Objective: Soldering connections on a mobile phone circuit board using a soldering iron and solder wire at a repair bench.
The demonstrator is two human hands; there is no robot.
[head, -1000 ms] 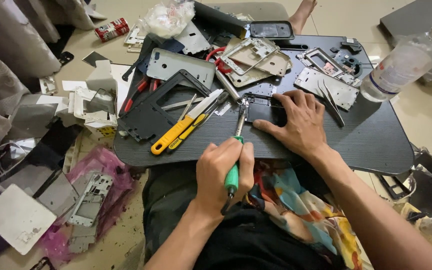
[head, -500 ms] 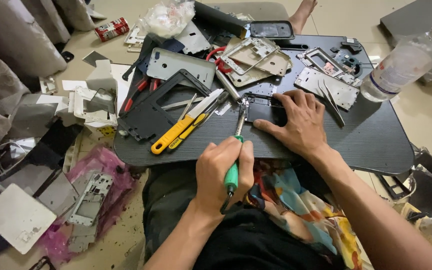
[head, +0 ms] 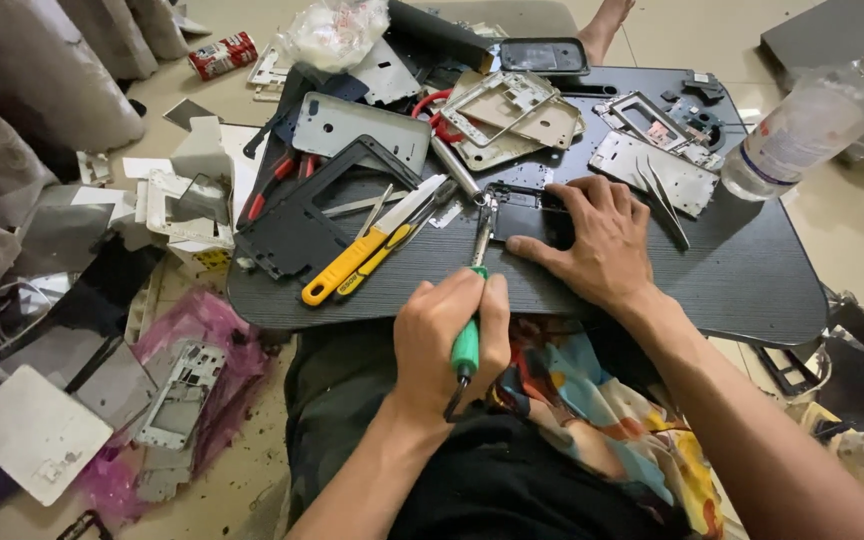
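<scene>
Head view shows almost no change from a second ago: left hand (head: 449, 340) stays closed around the green tool (head: 472, 300), tip on the dark phone part (head: 530, 212); right hand (head: 597, 240) presses that part flat, fingers spread, on the tabletop (head: 742, 270).

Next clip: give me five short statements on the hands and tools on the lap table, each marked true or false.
1. The left hand grips a green-handled tool. True.
2. The right hand is raised clear of the black table. False: it lies flat, pressing on a dark phone part.
3. A yellow-handled knife lies left of the green-handled tool. True.
4. The clear plastic bottle stands upright in the table's middle. False: it lies tilted at the table's right edge.
5. The tweezers are in the left hand. False: they lie on the table by the right hand.
</scene>
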